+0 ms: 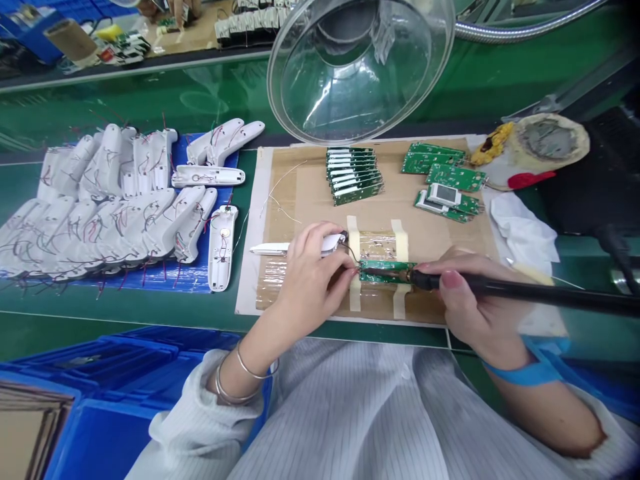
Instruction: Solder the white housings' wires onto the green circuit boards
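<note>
My right hand (473,303) grips a soldering iron (530,291) by its black handle. The iron's tip rests at the left end of a green circuit board (385,278) that lies on a taped cardboard work mat (300,179). At that same end, the fingertips of my left hand (307,283) pinch a thin dark wire (353,252). This wire runs from a white plastic housing (270,249), which lies partly hidden beneath my left hand. Strips of cream tape (355,300) show above and below the board.
White housings with wires (125,223) crowd a blue sheet at left. Stacked boards (355,177) and boards with screens (445,195) lie behind. A clear round hood (360,80) overhangs the bench. A round pot (553,143) and white tissue (523,227) sit at right.
</note>
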Available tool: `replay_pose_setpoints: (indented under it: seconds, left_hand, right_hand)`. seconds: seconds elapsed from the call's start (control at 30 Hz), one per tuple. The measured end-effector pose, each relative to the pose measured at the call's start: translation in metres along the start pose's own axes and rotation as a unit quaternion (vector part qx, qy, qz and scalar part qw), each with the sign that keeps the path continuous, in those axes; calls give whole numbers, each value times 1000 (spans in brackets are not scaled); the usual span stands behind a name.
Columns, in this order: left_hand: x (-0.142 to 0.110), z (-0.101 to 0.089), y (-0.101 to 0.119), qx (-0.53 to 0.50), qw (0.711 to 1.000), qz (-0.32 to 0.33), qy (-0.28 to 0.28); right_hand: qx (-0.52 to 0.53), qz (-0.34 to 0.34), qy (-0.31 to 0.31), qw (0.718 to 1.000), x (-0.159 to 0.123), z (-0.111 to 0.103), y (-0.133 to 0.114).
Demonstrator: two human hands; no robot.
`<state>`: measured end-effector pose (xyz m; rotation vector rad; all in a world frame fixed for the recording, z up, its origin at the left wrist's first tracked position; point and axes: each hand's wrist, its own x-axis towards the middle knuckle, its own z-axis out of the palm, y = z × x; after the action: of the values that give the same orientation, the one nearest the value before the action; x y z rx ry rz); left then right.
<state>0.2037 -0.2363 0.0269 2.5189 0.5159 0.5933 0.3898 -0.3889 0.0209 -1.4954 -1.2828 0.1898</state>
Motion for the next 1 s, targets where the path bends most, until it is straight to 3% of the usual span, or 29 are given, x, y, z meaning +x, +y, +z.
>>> replay_pose_setpoints:
  seconds: [0.17, 0.3, 0.37, 0.43, 0.53, 0.63, 0.73, 0.83, 0.9, 1.0]
  left_hand:
    - [1, -3, 3, 2, 1000, -19, -21]
    - [1, -4, 3, 1, 1000, -19, -20]
    - [2, -2, 3, 2, 1000, -12, -15]
    - [2, 0, 2, 6, 1000, -7, -10]
    - [1, -2, -3, 11, 1000, 11, 3]
    - [-5, -16, -12, 23, 999, 40, -3]
    - [-16, -40, -14, 105, 991, 47, -73]
    - [-28, -59, 0, 132, 981, 10, -142]
    - [-34, -61, 15, 52, 979, -23, -194]
    - [-38, -50, 33, -75, 965, -43, -246]
  right_hand:
    - [-36, 0, -17, 999, 6, -4, -9]
    - [-26, -23, 119, 992, 7, -11, -12]
    - [-24, 4, 146, 989, 3, -14, -15]
    - [-44, 48, 105, 992, -2, -14, -17]
    - [-103, 81, -9, 991, -10, -9, -17]
    - [-146, 59, -79, 984, -18, -1, -13]
    - [-152, 41, -85, 984, -23, 3, -8]
    - [-139, 41, -90, 985, -27, 1, -5]
    - [-126, 27, -107, 986, -29, -2, -5]
    - [-101, -5, -154, 983, -33, -4, -4]
